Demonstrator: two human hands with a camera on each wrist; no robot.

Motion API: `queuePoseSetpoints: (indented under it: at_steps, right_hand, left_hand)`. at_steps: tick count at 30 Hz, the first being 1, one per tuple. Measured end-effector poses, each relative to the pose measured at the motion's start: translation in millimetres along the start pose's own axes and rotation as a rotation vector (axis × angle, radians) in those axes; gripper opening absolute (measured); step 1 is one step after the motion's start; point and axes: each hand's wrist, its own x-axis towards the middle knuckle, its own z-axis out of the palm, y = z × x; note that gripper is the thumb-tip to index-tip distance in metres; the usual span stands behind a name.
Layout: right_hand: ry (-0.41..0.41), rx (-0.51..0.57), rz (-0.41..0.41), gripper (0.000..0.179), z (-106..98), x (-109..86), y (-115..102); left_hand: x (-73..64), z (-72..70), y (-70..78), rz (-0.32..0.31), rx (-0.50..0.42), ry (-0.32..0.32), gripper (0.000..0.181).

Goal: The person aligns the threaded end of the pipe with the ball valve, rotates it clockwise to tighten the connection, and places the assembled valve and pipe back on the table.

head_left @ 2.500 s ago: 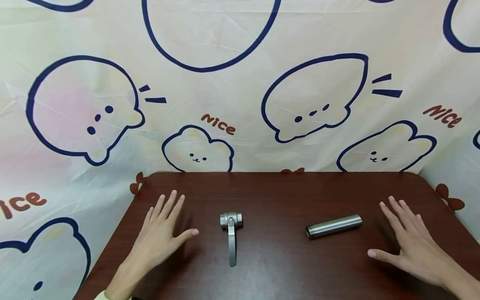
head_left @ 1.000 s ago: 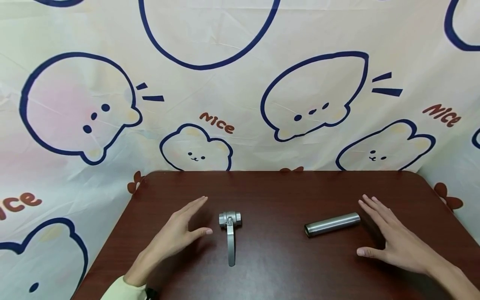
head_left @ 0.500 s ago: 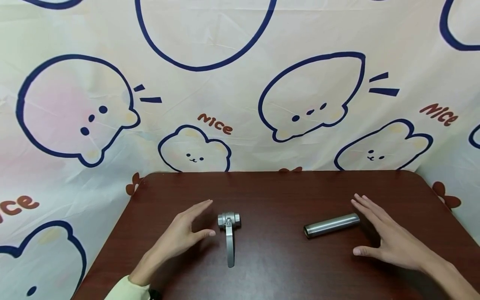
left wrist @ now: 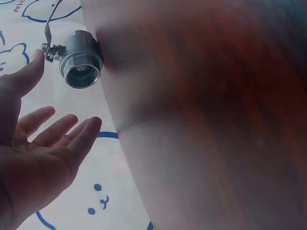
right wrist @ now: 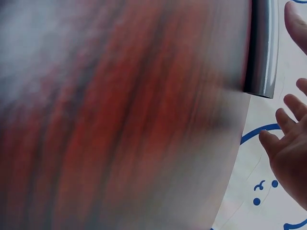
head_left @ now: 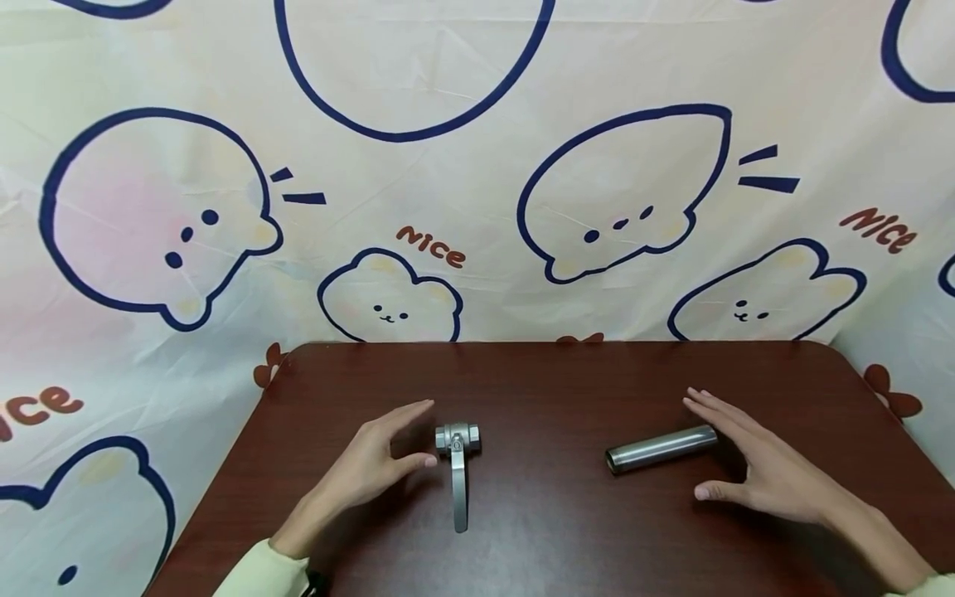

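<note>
A metal ball valve (head_left: 458,439) with a long lever handle lies left of the table's middle, its lever pointing toward the person. Just left of it hovers my left hand (head_left: 376,460), thumb and fingers spread apart and holding nothing. In the left wrist view the valve's threaded opening (left wrist: 82,75) faces the camera, near the thumb. A short steel pipe (head_left: 661,449) lies at a slant on the right. My right hand (head_left: 768,468) is at the pipe's right end, fingers extended and thumb apart, with no grip on it. The right wrist view shows the pipe (right wrist: 263,48) beside those fingers.
Both objects rest on a dark brown wooden table (head_left: 552,539) with rounded far corners. Behind it hangs a pale cloth (head_left: 477,182) printed with cartoon faces, which also runs along the left and right sides.
My left hand has moved right, close to the valve. My right hand has moved left to the pipe's end. The valve and the pipe stay in place.
</note>
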Motion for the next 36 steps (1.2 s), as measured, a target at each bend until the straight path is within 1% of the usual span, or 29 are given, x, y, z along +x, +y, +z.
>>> queuePoseSetpoints:
  at_steps: [3, 9, 15, 20, 23, 28, 36]
  right_hand:
    - [-0.001, 0.013, -0.011, 0.111, 0.7, 3.6, 0.0]
    - [-0.01, 0.013, -0.006, 0.107, 1.8, 7.8, -1.9]
    - [-0.023, -0.007, -0.001, 0.102, 3.9, 13.1, -2.2]
    - [-0.036, -0.002, -0.002, 0.1, 4.3, 18.0, -3.2]
    - [-0.037, 0.006, -0.018, 0.098, 4.9, 20.7, -4.9]
    - [-0.033, 0.003, -0.061, 0.094, 8.0, 24.2, -5.1]
    - [-0.097, -0.011, -0.024, 0.087, 13.1, 30.9, -7.9]
  left_hand:
    - [2.4, 0.6, 0.2, -0.004, -0.007, -0.008, 0.075]
    - [6.8, 0.9, 1.1, 0.002, -0.023, -0.025, 0.073]
    - [14.2, 1.7, 2.5, -0.013, -0.064, -0.065, 0.07]
    - [18.6, 4.8, 2.6, -0.016, -0.085, -0.102, 0.065]
    - [19.8, 6.5, 3.4, -0.023, -0.109, -0.122, 0.063]
    - [20.9, 6.9, 3.1, -0.012, -0.134, -0.143, 0.061]
    - [25.0, 8.7, 0.9, -0.001, -0.131, -0.162, 0.057]
